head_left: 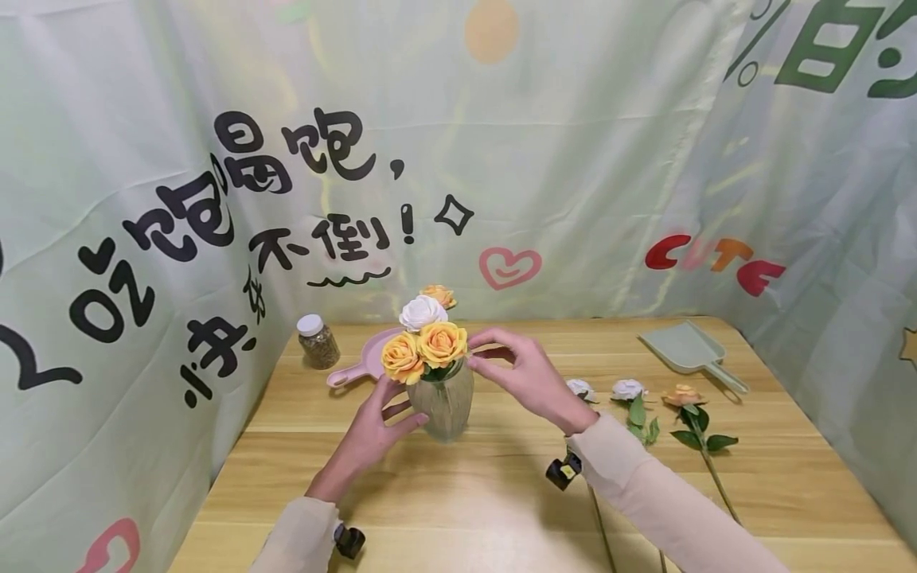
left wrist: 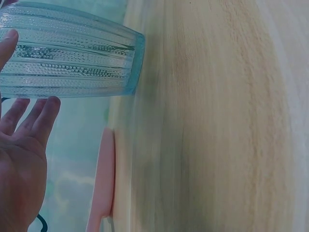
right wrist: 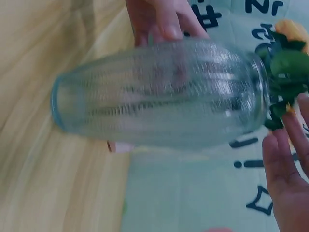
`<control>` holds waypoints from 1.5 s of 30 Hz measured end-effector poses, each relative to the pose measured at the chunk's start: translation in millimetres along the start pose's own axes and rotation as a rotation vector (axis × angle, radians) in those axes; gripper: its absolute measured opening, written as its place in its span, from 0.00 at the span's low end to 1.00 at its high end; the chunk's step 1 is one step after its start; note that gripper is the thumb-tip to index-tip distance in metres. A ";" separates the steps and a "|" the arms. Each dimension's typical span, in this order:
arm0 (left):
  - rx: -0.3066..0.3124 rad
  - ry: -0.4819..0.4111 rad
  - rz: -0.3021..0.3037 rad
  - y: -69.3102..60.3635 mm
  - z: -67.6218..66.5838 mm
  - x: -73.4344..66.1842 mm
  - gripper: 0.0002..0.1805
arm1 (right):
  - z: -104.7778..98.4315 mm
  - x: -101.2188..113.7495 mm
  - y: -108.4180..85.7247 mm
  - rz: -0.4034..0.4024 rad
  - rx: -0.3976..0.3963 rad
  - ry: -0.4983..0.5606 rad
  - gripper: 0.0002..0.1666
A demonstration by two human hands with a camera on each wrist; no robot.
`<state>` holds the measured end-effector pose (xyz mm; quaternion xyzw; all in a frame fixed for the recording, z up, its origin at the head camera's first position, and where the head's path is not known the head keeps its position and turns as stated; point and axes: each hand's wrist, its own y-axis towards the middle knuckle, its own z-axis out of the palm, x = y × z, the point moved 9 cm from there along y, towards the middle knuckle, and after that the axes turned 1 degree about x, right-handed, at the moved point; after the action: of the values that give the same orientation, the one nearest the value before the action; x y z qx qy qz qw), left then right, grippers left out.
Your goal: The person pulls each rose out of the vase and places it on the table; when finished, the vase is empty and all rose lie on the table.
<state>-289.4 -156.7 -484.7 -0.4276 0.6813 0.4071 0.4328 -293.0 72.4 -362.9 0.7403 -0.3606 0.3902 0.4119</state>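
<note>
Table: the pale-brown, wood-grained table [head_left: 444, 501] is my clock, with the ribbed, see-through glass vase [head_left: 444, 410] at its centre and twelve at the far edge.
Loose roses: a white rose with green leaves [head_left: 628, 389] and an orange rose on a long green stem [head_left: 684, 395] lie around three o'clock. The beige right sleeve [head_left: 666, 477] crosses above some stems; if it drops, it could drag them.
Vase: it stands upright, yellow-orange and white blooms [head_left: 442, 344] crowding its mouth, so I judge it top-heavy; a sideways pull up there could tip it.
Pan: a flat pink pan with a handle [head_left: 375, 354] lies at eleven o'clock; a backward shove could knock the glass against it.
Right hand: at two o'clock, the bare right hand [head_left: 526, 374] has fingertips at a yellow-orange bloom's edge; whether they pinch it I cannot tell. A hasty tug could tear a petal.
Left hand: at eight o'clock, the bare left hand [head_left: 372, 430] wraps the vase, thumb on the near side, fingers beyond. I judge the hold light; glass could slip.
Wrist camera: a black, boxy camera [head_left: 563, 471] at four o'clock could snag a stem.
</note>
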 end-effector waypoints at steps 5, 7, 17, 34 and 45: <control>0.004 0.004 -0.006 -0.6 -0.2 0.8 0.49 | 21.1 5.3 4.6 -0.052 0.044 -0.054 0.16; 0.004 0.003 -0.002 -0.6 -0.1 0.1 0.49 | 26.5 7.3 6.0 -0.084 0.047 -0.093 0.18; -0.008 0.002 0.025 -0.1 0.2 -3.3 0.49 | 35.8 19.6 6.8 -0.178 0.032 -0.164 0.21; -0.014 0.010 0.061 0.7 -0.4 -3.1 0.51 | -1.6 42.7 9.5 -0.230 -0.188 0.072 0.11; -0.013 -0.014 0.061 1.2 -0.6 -2.5 0.52 | -25.2 65.9 12.2 -0.306 -0.256 0.127 0.19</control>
<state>-290.0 -156.3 -482.0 -0.4063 0.6883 0.4275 0.4223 -281.9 75.9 -292.3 0.7021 -0.2639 0.3197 0.5789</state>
